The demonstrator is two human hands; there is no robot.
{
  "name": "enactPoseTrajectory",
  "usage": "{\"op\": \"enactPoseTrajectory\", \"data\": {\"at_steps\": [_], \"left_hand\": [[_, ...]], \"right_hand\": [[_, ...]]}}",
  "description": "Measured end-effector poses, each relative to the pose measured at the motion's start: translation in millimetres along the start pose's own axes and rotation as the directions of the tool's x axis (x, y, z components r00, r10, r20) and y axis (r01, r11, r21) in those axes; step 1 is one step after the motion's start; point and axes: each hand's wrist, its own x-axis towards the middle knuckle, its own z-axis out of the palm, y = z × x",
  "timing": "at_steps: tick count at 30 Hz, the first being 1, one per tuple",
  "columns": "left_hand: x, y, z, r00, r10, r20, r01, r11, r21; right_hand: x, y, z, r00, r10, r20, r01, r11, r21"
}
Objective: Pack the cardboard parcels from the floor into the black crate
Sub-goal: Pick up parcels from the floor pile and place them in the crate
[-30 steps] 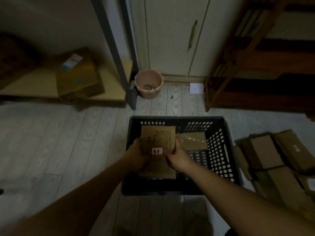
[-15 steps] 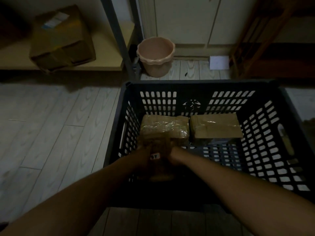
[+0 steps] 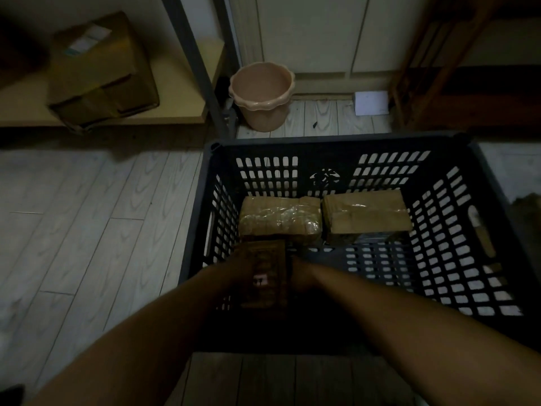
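Head view, dim room. At far left a big cardboard box (image 3: 96,74) sat on a low shelf (image 3: 181,95), with a white label on its top. A pale plank floor (image 3: 73,230) ran below and nearer. A grey metal post (image 3: 202,71) slanted up just right of the shelf. A pink bucket (image 3: 262,95) stood upright on the floor beside the post's foot, in front of the cabinet doors (image 3: 307,30).

The black crate (image 3: 336,140) sat on the floor right of centre, with slotted walls. Both forearms reached into it over the near wall. The left hand (image 3: 234,269) gripped the left edge of the held parcel (image 3: 266,259) and the right hand (image 3: 303,273) gripped its right edge. The fingers were mostly lost in shadow. The held parcel was inside the crate at near left, with a pink label (image 3: 260,279) on its top face. Could not tell whether it touched the crate bottom. Its far end was just beside the taped parcel (image 3: 279,219), which lay flat at far left of the crate. The plain parcel (image 3: 366,212) lay flat just right of that, with a narrow gap between them.

A white paper (image 3: 371,102) lay on the floor beyond the crate. A wooden rack (image 3: 433,68) stood at far right. A brown shape (image 3: 527,205) at the right edge was too dim to identify.
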Motion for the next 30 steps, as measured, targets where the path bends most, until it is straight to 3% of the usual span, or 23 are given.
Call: {"op": "enactPoseTrajectory", "data": {"at_steps": [4,7,12,16,20,24,27,30], "left_hand": [[-64.5,24.6,-45.4,0.997,0.019,-0.073,-0.032,0.981,-0.192],[-138.7,49.8,-85.0,0.997,-0.015,-0.076,-0.001,0.98,-0.199],[-280.5,107.6,-157.6,0.995,-0.044,-0.09,0.007,0.927,-0.374],[-391.6,159.9,-203.9,0.988,-0.074,-0.133,0.006,0.894,-0.448],[-465.9,204.6,-237.1,0.97,-0.037,-0.239,-0.068,0.906,-0.418],[-508.7,249.0,-259.8,0.959,-0.032,-0.281,-0.098,0.895,-0.435],[-529.1,284.9,-270.2,0.945,0.045,-0.324,-0.162,0.925,-0.344],[-555.6,331.1,-264.0,0.928,0.166,-0.332,-0.252,0.939,-0.235]], "right_hand": [[-75.3,-24.3,-47.8,0.995,-0.019,-0.093,0.028,0.995,0.093],[-154.8,-54.4,-89.4,0.987,0.008,-0.163,0.012,0.992,0.126],[-300.9,-114.7,-151.9,0.971,0.033,-0.235,0.02,0.976,0.217],[-416.9,-151.3,-191.7,0.954,0.024,-0.299,0.035,0.981,0.191],[-515.4,-165.6,-222.1,0.932,0.037,-0.362,0.035,0.981,0.189],[-587.1,-161.5,-228.8,0.872,0.173,-0.457,-0.061,0.966,0.249],[-640.0,-152.9,-216.3,0.799,0.217,-0.561,-0.073,0.961,0.267],[-702.5,-133.5,-195.6,0.749,0.292,-0.594,-0.183,0.954,0.238]]}}
